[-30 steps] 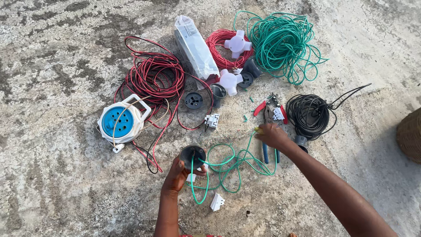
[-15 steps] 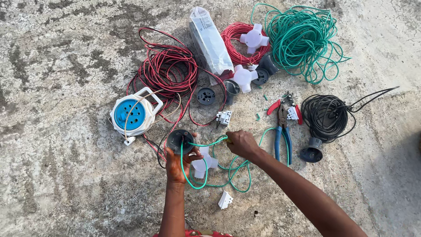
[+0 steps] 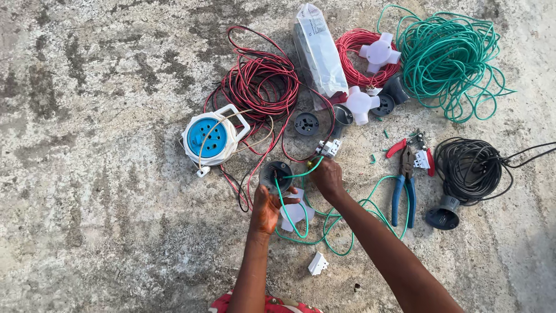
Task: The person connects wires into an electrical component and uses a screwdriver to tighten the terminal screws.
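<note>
Since a second ago the right hand has left the pliers and now pinches the green wire end, grip clamped. Beside it, the left hand has its grip closed on the black socket, just above the concrete floor. Red cable lies behind.
</note>
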